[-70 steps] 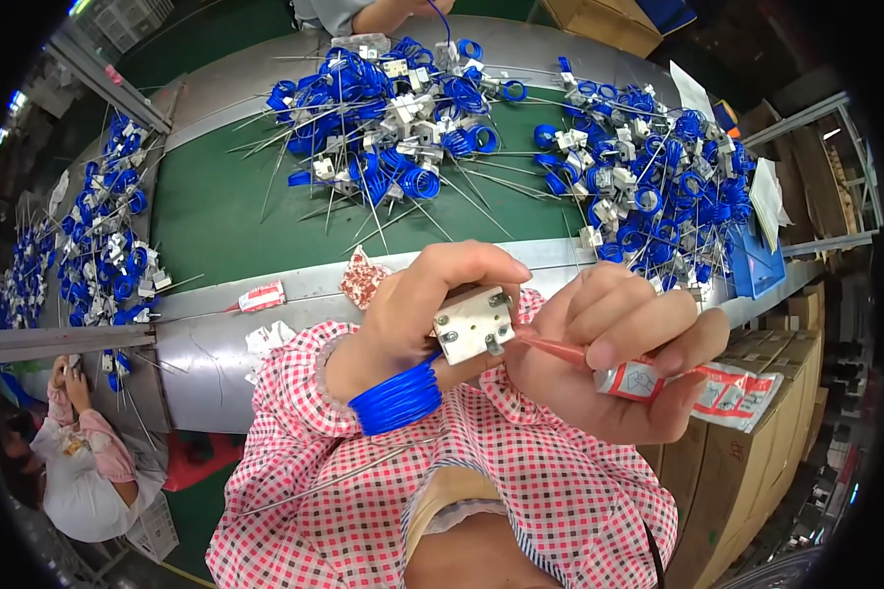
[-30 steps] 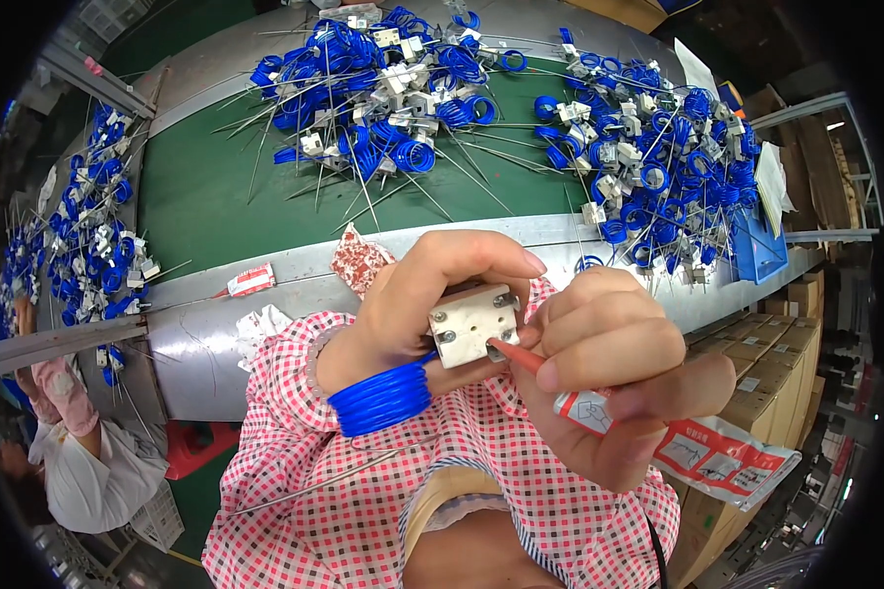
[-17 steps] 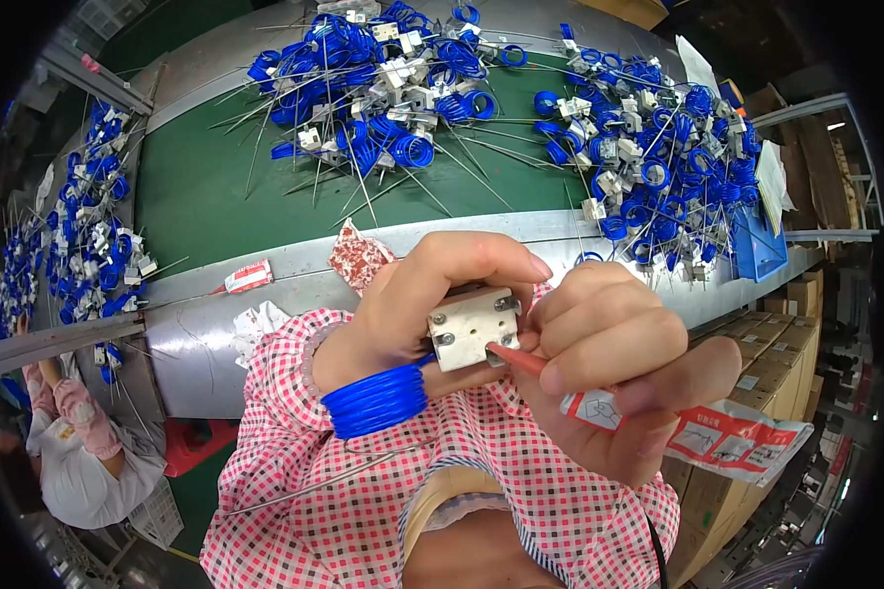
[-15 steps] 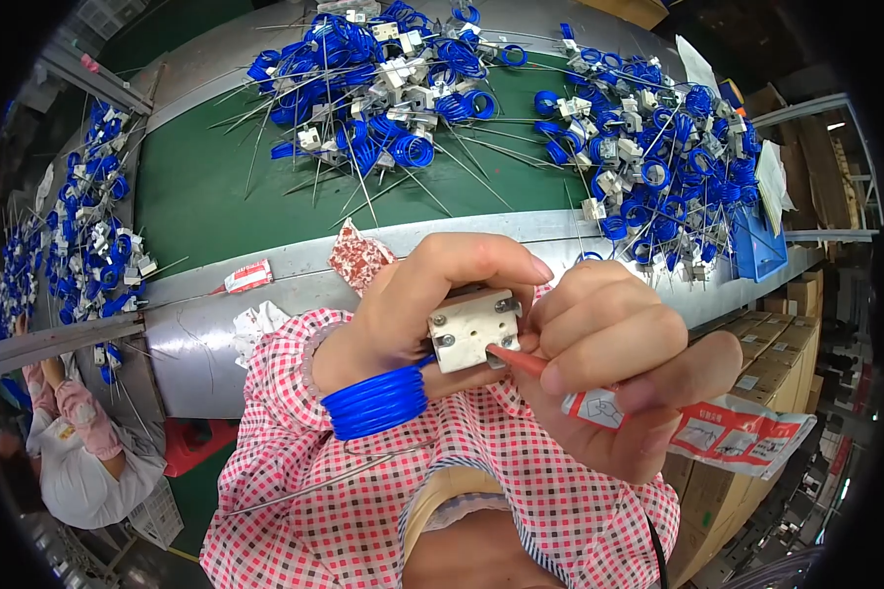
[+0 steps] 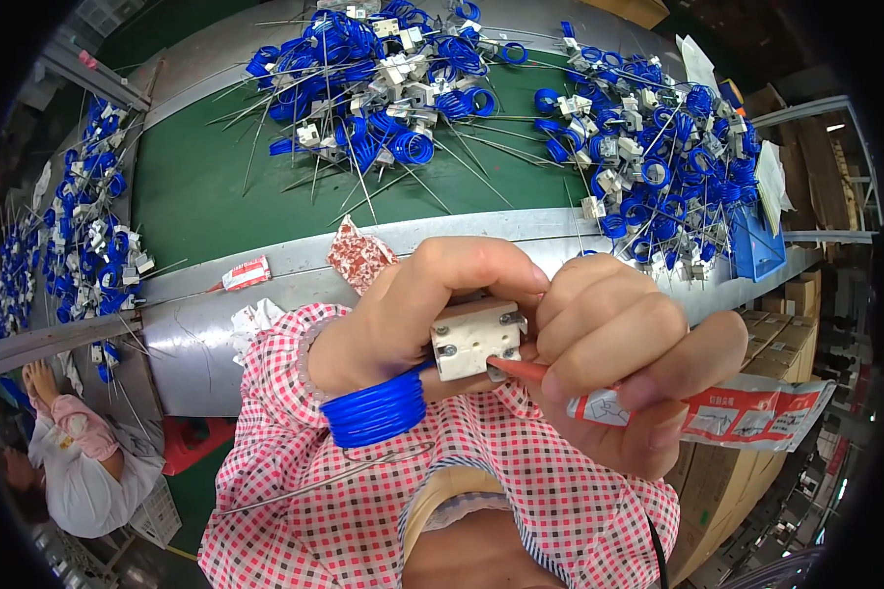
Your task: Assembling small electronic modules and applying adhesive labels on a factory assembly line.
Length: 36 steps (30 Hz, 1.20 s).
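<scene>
My left hand (image 5: 388, 319) is closed around a white ceramic block (image 5: 469, 332) with small metal screws and holes in its face. From the block hangs a coil of blue tubing (image 5: 373, 406), resting by my left wrist, with a thin metal rod (image 5: 329, 477) slanting below it across my checked clothing. Pinched in my right hand (image 5: 614, 344) is a red-and-white sachet (image 5: 746, 410) with a narrow red nozzle. The nozzle's tip touches the lower right part of the block's face, near a hole. Fingers of both hands meet above the block.
Heaps of similar blue coils with white blocks (image 5: 388, 74) lie on the green belt (image 5: 196, 187), more at right (image 5: 658, 177) and left (image 5: 98, 216). Another sachet (image 5: 247, 273) and a red-speckled scrap (image 5: 359, 253) lie on the metal edge. A co-worker (image 5: 98, 461) sits at left; cartons (image 5: 727, 471) stand right.
The block has dropped slightly, with the nozzle still against it. The sachet's far end has swung up and to the right. At left, the co-worker's arms have shifted.
</scene>
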Motion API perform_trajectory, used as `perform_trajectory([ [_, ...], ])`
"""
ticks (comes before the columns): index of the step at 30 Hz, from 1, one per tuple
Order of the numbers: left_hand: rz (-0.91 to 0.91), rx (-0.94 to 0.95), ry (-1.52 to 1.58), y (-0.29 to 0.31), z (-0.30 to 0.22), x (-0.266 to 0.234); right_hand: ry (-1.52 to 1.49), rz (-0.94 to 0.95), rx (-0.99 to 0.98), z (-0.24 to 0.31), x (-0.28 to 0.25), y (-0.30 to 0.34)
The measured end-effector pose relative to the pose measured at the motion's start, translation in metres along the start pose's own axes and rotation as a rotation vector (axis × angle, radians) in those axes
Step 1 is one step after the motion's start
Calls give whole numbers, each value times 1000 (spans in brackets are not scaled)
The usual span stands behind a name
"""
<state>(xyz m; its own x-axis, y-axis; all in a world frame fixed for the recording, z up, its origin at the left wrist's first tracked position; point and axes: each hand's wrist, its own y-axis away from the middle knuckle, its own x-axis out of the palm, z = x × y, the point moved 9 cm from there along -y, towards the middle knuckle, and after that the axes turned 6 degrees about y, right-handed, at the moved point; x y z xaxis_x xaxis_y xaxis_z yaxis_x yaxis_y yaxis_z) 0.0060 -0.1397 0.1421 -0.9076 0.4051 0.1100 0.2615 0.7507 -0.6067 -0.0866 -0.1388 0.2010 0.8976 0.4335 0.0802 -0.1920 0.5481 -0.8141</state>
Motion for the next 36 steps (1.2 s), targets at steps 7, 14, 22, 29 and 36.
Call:
perform_trajectory([
  [7, -58, 11, 119, 5, 3, -3, -64, -7, 94, -4, 3, 0],
  [14, 75, 111, -21, 0, -4, -1, -51, -75, 99, -10, 4, -1],
  [22, 42, -27, -3, 2, 9, -3, -4, -168, 68, -11, -7, -4],
  [29, 46, -159, 2, 5, 19, 0, -183, -195, 99, -24, -17, 17],
  [36, -5, -151, -39, 1, 32, -3, -152, -458, 152, -37, -29, 20],
])
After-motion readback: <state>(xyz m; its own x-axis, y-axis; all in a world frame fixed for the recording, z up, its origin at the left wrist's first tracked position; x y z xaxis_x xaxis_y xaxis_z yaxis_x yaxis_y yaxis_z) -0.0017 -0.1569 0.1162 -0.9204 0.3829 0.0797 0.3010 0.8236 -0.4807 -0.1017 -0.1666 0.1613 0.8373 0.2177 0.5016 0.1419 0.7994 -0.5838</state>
